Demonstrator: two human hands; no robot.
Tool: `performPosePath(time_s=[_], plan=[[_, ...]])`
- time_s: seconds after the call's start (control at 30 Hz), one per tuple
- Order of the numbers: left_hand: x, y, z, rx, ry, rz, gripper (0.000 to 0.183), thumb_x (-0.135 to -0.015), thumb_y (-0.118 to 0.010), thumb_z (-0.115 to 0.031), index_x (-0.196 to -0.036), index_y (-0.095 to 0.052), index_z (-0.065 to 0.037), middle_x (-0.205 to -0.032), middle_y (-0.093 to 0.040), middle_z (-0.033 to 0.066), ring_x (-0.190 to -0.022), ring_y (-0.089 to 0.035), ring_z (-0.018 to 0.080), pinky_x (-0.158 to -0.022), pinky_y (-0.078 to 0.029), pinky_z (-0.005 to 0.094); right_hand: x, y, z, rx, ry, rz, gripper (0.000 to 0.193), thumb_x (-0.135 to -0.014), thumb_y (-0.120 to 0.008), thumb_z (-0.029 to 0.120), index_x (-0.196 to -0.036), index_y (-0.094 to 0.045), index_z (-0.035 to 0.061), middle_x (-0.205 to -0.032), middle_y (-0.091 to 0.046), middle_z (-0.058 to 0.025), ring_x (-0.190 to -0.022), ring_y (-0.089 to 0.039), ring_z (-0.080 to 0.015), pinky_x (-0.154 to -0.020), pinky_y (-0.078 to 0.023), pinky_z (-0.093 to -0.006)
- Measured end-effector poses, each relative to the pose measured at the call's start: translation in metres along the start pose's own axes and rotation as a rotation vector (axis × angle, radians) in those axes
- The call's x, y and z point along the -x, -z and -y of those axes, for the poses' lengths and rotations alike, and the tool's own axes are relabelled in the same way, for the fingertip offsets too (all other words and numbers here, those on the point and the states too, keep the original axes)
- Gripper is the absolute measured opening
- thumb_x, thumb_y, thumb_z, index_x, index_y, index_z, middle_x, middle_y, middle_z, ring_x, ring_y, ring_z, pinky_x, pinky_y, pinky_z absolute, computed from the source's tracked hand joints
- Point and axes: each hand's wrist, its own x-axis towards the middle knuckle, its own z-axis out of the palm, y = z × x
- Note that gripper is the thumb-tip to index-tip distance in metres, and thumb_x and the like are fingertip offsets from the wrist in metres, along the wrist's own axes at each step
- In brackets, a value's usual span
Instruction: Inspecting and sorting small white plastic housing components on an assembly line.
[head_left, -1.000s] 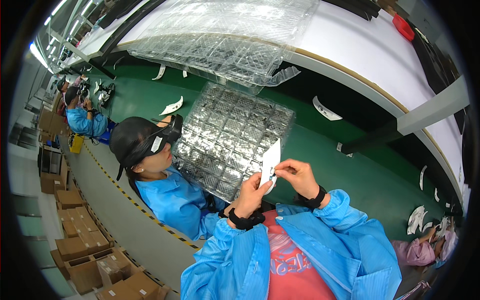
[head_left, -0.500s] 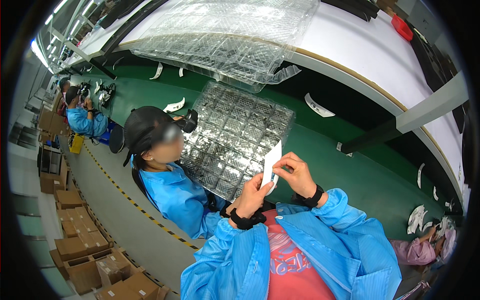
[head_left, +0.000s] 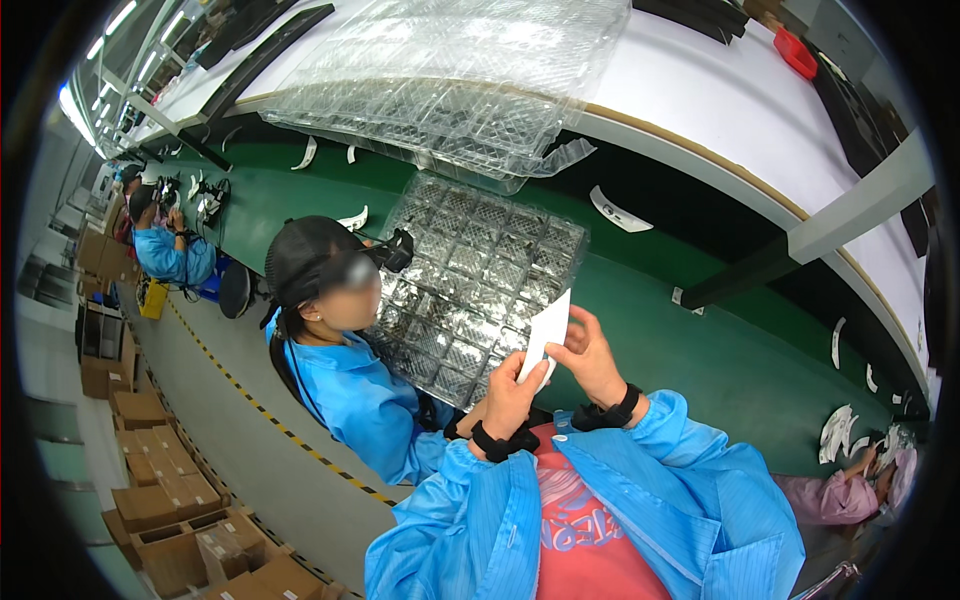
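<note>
White piece (head_left: pixel 548 327), left fingers (head_left: pixel 509 371) gripping lower end, right fingers (head_left: pixel 588 331) at edge, grip unclear, green floor (head_left: pixel 645 310) rightward

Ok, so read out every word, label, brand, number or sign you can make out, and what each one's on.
Pink shirt under the open blue jacket: large pale stylised lettering, which I won't copy out.
Cardboard boxes: small pale labels, too small to read.
White piece in the left hand: no lettering visible on the side shown.
</note>
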Motion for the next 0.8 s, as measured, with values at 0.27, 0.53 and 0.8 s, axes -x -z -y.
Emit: performPosePath(time_s=[0.27,0.53,0.8], plan=[[0.002,-0.001,-0.001,-0.066,0.007,0.013,0.013,-0.089,-0.06,-0.014,-0.092,-0.056,-0.002,-0.061,-0.053,0.0016,-0.037,-0.034,0.0028,-0.03,-0.023,0.0215,0.006,-0.001,-0.01,-0.24,-0.135,0.109,0.034,-0.086,-0.058,0.0,-0.116,-0.043,-0.0019,-0.106,-0.061,-0.0102,-0.098,-0.059,-0.0156,-0.086,-0.047,-0.0293],[-0.013,-0.014,0.003,-0.04,0.07,0.063,0.018,-0.09,-0.06,-0.018,-0.095,-0.056,-0.002,-0.066,-0.056,0.0026,-0.037,-0.038,0.0051,-0.03,-0.023,0.0218,0.006,0.016,-0.018,-0.27,-0.174,0.073,0.034,-0.086,-0.058,0.001,-0.118,-0.044,-0.0011,-0.109,-0.06,-0.0091,-0.102,-0.058,-0.0166,-0.089,-0.046,-0.0312],[-0.041,-0.003,0.053,-0.301,-0.008,0.16,0.046,-0.087,-0.065,-0.019,-0.118,-0.047,0.01,-0.11,-0.059,0.0186,-0.101,-0.057,0.0206,-0.082,-0.048,0.0302,-0.029,0.077,-0.035,-0.213,-0.17,0.011,0.034,-0.083,-0.06,-0.002,-0.116,-0.05,-0.001,-0.105,-0.063,-0.0074,-0.097,-0.059,-0.0143,-0.086,-0.047,-0.0294]])
